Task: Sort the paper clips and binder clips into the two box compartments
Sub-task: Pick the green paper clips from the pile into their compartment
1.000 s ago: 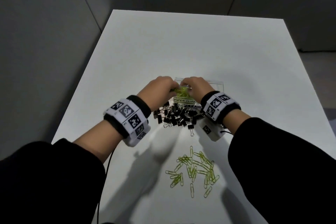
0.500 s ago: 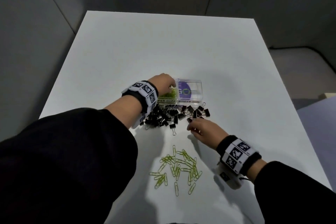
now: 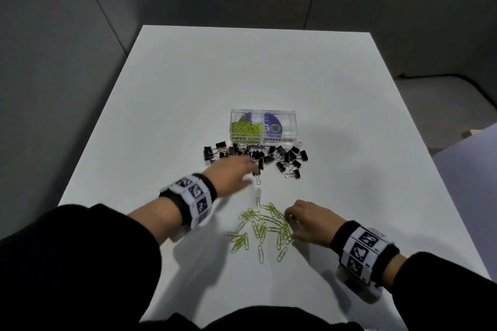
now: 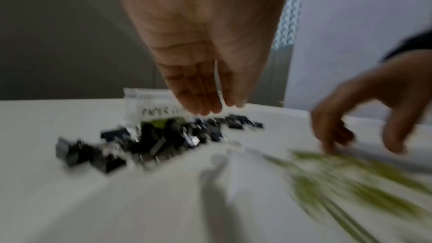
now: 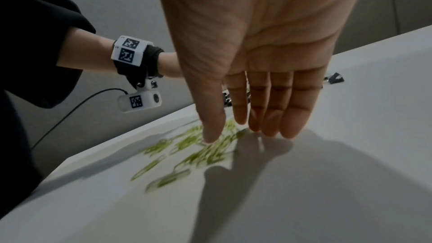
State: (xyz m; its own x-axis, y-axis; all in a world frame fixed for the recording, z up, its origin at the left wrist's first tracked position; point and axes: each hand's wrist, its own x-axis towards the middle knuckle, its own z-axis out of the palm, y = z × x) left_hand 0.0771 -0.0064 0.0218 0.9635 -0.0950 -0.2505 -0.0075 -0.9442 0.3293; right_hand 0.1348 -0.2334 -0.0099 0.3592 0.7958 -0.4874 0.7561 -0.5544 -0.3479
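Observation:
A clear two-compartment box stands mid-table; its left compartment, labelled PAPER CLIPS, holds green paper clips, and the right one, labelled BINDER CLIPS, shows only a purple label. Black binder clips lie heaped in front of the box. Loose green paper clips are scattered nearer me. My left hand hovers with straight fingers over the near left of the binder clip heap, holding nothing. My right hand reaches down with fingers spread, its fingertips touching the right side of the loose paper clips.
The white table stretches far beyond the box. Its right edge runs close to my right wrist. Grey walls rise behind and to the left. A cable hangs from the left wrist camera.
My left hand has left the box and swung back toward me over the binder clips. My right hand has moved from the binder clips down onto the loose paper clips.

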